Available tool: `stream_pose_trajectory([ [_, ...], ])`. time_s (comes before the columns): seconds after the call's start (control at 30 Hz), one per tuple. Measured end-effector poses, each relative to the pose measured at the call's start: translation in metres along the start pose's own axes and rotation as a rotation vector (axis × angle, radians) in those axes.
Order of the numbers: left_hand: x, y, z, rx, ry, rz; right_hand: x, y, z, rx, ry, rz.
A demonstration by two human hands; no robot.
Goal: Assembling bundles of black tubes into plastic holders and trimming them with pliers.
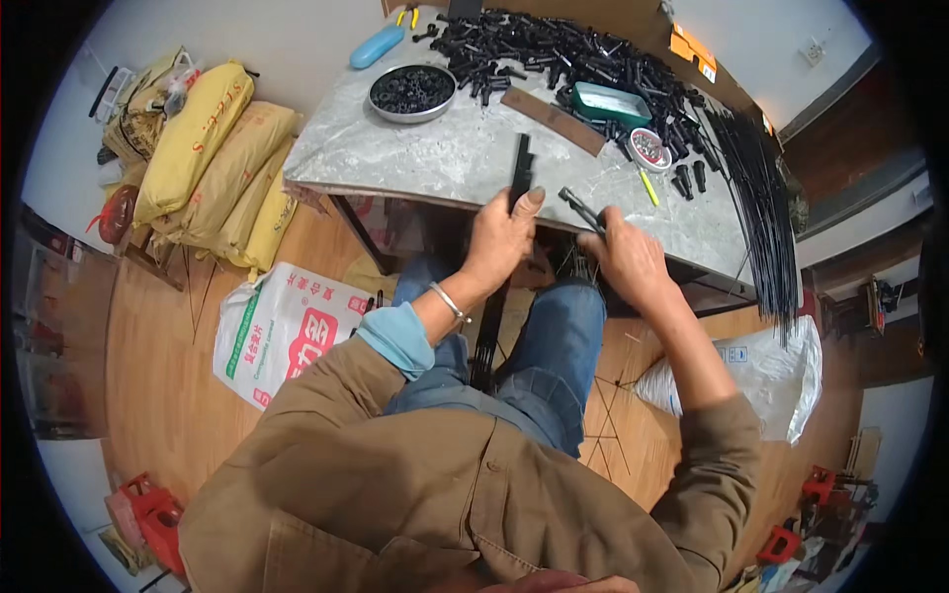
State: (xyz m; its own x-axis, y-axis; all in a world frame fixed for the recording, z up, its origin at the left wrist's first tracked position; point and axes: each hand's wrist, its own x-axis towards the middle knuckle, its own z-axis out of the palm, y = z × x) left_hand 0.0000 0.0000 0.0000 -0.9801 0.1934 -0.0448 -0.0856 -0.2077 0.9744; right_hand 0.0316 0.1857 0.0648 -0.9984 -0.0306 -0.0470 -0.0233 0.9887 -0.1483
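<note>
Near the table's front edge, my left hand (502, 237) is closed around black rod-like pieces (521, 163) that stick up past the thumb. To its right, my right hand (633, 255) grips a dark slender piece with a wider end (581, 208), pointing up and left over the edge. The hands are apart. Between my legs hangs a bundle of thin black rods (484, 341); whether it joins what the left hand holds is hidden. On the grey table (395, 153) lies a large heap of black tubular parts (534, 49).
A round metal tray of black rings (412, 91), a brown strip (554, 121), a green box (610, 107), a small dish (648, 148) and a yellow pen (648, 188) lie on the table. Long black rods (753, 198) overhang its right side. Yellow sacks (203, 128) are stacked left.
</note>
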Motion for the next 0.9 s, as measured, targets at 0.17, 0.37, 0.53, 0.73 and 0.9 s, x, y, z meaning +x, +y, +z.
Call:
stream_pose_trajectory([
  [0.17,0.015,0.01,-0.032,0.026,0.203,0.064,0.043,0.023,0.03,-0.078,0.278,-0.032],
  [0.37,0.029,0.071,-0.034,0.064,0.179,0.298,0.065,0.026,0.043,-0.075,0.402,0.001],
  [0.53,0.022,0.147,-0.048,-0.197,0.076,0.533,0.054,0.018,0.046,-0.118,0.896,-0.185],
  [0.73,0.034,0.189,-0.127,-0.649,0.123,0.433,-0.076,-0.058,0.073,1.041,0.146,-0.505],
  [0.9,0.027,0.093,-0.114,-0.905,0.31,0.065,-0.118,-0.035,0.084,1.988,-0.05,-0.044],
])
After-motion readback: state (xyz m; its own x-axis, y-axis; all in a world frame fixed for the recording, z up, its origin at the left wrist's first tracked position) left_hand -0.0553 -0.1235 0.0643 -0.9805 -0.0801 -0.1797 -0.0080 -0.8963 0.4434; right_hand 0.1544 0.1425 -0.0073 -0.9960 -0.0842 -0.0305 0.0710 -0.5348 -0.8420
